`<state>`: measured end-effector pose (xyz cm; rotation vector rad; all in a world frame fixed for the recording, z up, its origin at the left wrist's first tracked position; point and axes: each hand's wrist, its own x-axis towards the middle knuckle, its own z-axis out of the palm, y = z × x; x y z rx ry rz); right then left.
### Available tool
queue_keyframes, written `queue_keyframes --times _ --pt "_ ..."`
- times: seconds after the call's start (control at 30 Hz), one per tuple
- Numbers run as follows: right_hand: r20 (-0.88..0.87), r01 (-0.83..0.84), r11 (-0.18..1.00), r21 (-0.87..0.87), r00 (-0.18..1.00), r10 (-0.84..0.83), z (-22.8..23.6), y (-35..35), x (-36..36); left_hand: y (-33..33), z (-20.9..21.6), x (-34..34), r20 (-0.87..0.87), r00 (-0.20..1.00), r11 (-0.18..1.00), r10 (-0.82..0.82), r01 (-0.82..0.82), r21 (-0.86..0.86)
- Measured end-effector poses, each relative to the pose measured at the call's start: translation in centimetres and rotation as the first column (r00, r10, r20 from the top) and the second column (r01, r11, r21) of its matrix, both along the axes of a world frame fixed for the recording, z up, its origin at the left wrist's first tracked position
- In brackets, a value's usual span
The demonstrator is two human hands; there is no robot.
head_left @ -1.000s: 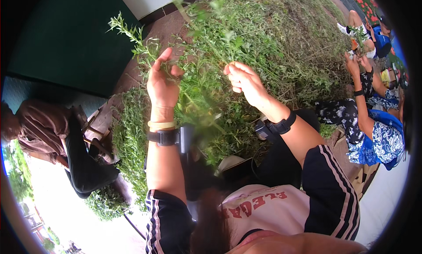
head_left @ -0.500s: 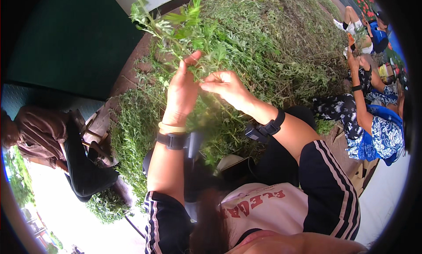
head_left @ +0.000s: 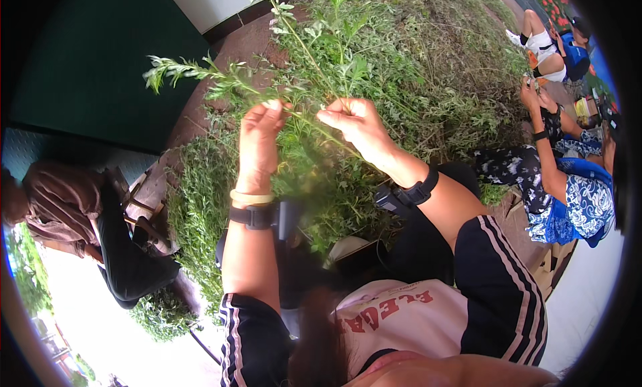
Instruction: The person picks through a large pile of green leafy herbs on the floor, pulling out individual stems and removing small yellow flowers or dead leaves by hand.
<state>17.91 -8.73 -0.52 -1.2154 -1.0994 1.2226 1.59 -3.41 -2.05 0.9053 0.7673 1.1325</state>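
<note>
Leafy stem (head_left: 231, 84) is up in the air over the big plant pile (head_left: 414, 86), pinched in the L hand (head_left: 257, 146). L fingers are bent & pressed tight on it, w/ almost no gap. Its leafy tip pokes out to the left, & the thin part slopes down to the right, passing nr the R hand (head_left: 366, 131); can't tell if it touches there. R hand is just beside, fingers curled in, thumb & pointer squeezed tog. on more stems (head_left: 299, 40) that point up & away from the person; can't tell how many. Pile is bright green nr the hands & more brown far back. L wrist has a yellow band (head_left: 251, 198) + black strap (head_left: 251, 217); R wrist has a black band (head_left: 422, 188). Dark green wall (head_left: 100, 66) is at upper left. Person in brown top (head_left: 63, 193) sits on the left; person in blue & white top (head_left: 588, 203) is on the right, w/ red flowers (head_left: 552, 7) farther up.
</note>
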Motion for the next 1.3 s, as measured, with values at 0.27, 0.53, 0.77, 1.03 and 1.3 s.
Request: queue_keyframes --times 0.27,0.53,0.77,1.03,1.3 --pt "0.249 -0.111 0.993 -0.029 0.962 0.115 0.8 -0.1 2.3 2.0 -0.4 -3.7 0.090 0.990 0.994 0.110 -0.110 0.001" --pt "0.164 -0.189 0.980 -0.067 0.966 0.198 -0.2 -0.2 0.9 0.8 -0.1 -0.5 0.031 0.994 0.994 0.109 -0.109 0.002" --pt "0.229 -0.197 0.976 -0.096 0.949 0.215 -1.3 -0.2 0.6 0.5 -0.5 0.5 -0.015 0.993 0.990 0.119 -0.117 0.080" --pt "0.411 -0.303 0.946 -0.113 0.853 0.322 -0.8 0.0 0.5 1.1 -0.3 -1.2 -0.086 0.970 0.969 0.227 -0.216 0.118" --pt "0.500 -0.347 0.925 -0.157 0.779 0.377 -0.1 0.1 0.7 1.6 -0.4 -3.8 -0.087 0.950 0.950 0.300 -0.290 0.112"
